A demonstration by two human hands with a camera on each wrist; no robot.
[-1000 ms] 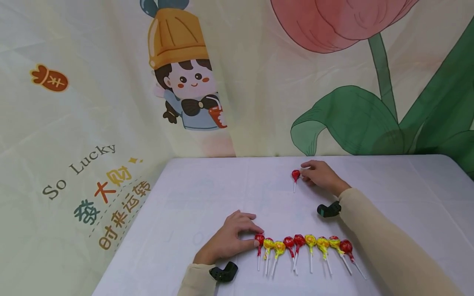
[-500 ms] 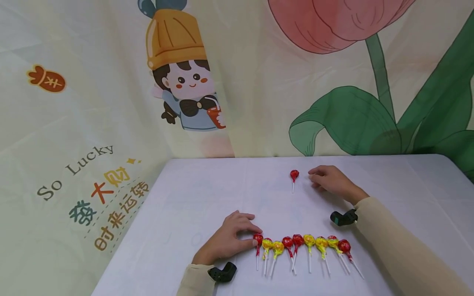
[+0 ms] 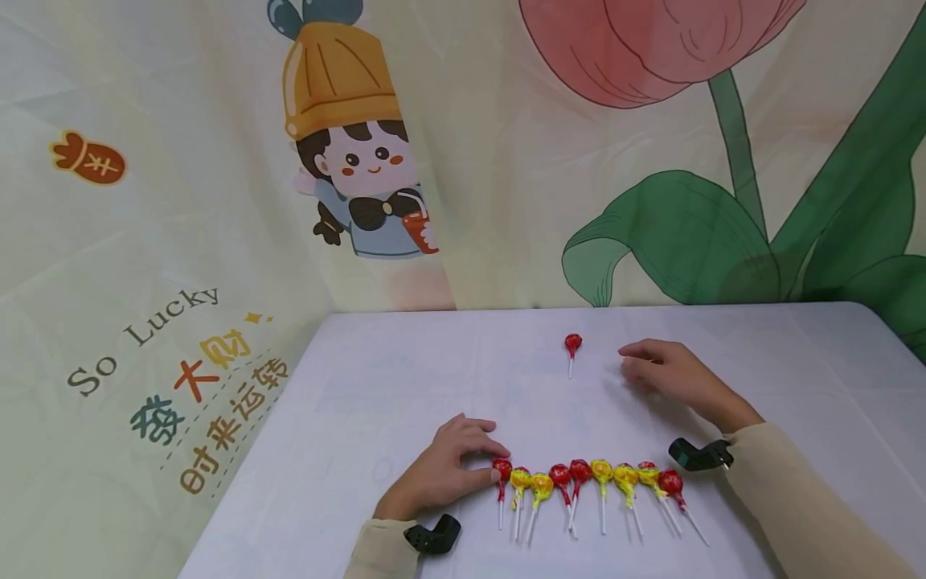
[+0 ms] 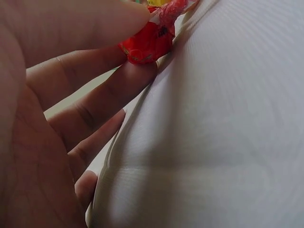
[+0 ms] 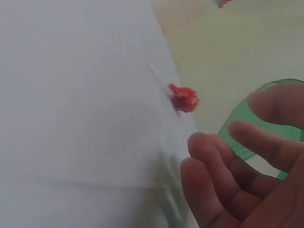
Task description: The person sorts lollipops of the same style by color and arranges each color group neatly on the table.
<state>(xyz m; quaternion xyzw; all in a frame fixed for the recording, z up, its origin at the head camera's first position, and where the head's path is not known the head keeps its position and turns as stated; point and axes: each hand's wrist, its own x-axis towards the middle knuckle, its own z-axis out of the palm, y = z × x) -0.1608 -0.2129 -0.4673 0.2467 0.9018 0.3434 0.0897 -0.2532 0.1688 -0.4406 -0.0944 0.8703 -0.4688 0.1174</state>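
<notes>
In the head view, a row of lollipops (image 3: pixel 602 471) lies on the white surface (image 3: pixel 405 362). At its left end, the left hand (image 3: pixel 452 466) pinches a red end lollipop (image 3: pixel 502 468) between thumb and finger. Well beyond the row lies a lone red lollipop (image 3: pixel 573 342); beyond the row's right end, the right hand (image 3: pixel 676 374) is loosely curved, holding nothing. Heads in the row sit close and two red ones' sticks appear to cross, so a sideways push by the left hand could roll its neighbours askew. The right sleeve (image 3: pixel 810 490) and wrist camera (image 3: pixel 700 454) flank the row's right end; dipping low, they could brush it. Behind everything hangs a printed backdrop (image 3: pixel 499 161).

In the left wrist view, the thumb partly hides the pinched head; a yellow wrapper (image 4: pixel 154 2) from the row shows behind.

In the right wrist view, relaxed fingers stand apart from the lone lollipop, whose round head might roll if knocked.
</notes>
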